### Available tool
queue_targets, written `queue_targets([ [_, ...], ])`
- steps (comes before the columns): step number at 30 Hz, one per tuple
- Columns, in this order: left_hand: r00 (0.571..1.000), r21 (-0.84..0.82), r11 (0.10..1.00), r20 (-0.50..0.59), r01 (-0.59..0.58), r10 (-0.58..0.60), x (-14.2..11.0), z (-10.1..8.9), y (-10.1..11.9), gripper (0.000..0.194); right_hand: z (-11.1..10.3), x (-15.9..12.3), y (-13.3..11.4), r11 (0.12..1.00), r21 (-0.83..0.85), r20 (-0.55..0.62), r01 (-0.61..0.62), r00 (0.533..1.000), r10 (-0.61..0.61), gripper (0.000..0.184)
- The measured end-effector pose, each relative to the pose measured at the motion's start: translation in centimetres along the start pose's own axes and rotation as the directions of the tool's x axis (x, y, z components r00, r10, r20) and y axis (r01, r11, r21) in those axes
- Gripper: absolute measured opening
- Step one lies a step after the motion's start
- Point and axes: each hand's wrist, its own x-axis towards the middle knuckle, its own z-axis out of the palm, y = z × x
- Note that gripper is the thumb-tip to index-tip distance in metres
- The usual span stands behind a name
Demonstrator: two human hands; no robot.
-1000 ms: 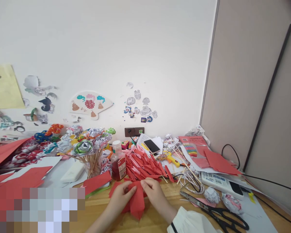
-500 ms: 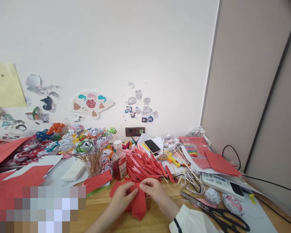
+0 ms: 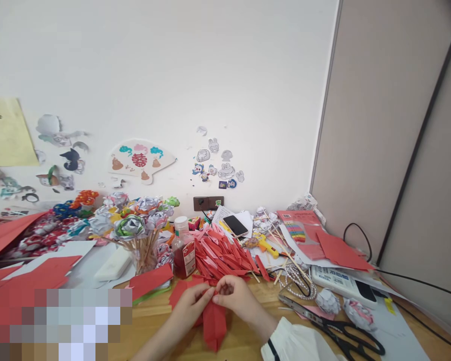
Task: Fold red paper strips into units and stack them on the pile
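A folded piece of red paper [image 3: 215,326] hangs down between my hands, its pointed lower end over the wooden table. My left hand [image 3: 193,303] pinches its upper left part between thumb and fingers. At the top edge my right hand [image 3: 233,298] is closed on the same paper, thumb and forefinger together, close to the left thumb. More red paper [image 3: 178,291] lies behind my left hand. Just beyond the hands is a heap of folded red paper strips [image 3: 221,253]. Black-handled scissors [image 3: 336,326] lie right of my right sleeve.
A bottle of red liquid [image 3: 183,253] stands behind the hands, left of the strips. Paper flowers on sticks [image 3: 135,228] fill a holder at left. A yellow glue gun [image 3: 266,245], a phone [image 3: 235,225] and crumpled paper [image 3: 327,301] are to the right. Pixelation covers the lower left.
My right hand has moved slightly left, bringing its fingertips against the left thumb at the paper's top. The paper's lower end hangs a little lower and looks more creased.
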Motion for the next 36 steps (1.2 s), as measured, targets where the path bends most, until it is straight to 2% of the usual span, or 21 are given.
queue_targets([
  [4,1.0,0.076,0.997,-0.023,0.013,-0.011,-0.1,0.0,0.5,0.034,-0.1,-0.1,-0.3,1.0,-0.028,0.027,-0.004,1.0,0.004,0.016],
  [9,0.998,0.103,0.995,-0.068,0.004,0.003,-0.2,-0.1,0.7,0.033,-0.5,-0.3,-1.1,0.993,0.105,0.096,-0.045,0.995,0.034,0.022],
  [11,0.998,0.103,0.995,-0.063,0.004,0.002,-0.2,0.0,0.5,0.034,-0.6,-0.3,-1.2,0.992,0.111,0.094,-0.059,0.994,0.048,0.025],
  [18,1.0,0.029,0.999,-0.02,0.025,-0.024,-0.2,0.2,-0.2,0.035,-0.6,-0.3,-1.0,0.997,0.062,0.074,-0.051,0.996,0.046,0.022],
  [29,0.997,-0.132,0.988,0.021,0.075,-0.073,-0.1,0.3,-0.5,0.038,-0.3,-0.3,-0.9,0.996,-0.08,0.029,-0.034,0.999,0.036,0.007],
  [36,0.997,-0.119,0.99,0.02,0.077,-0.075,-0.2,0.3,-0.3,0.042,-0.2,-0.4,-0.9,0.99,-0.135,0.007,-0.031,0.999,0.032,0.006],
])
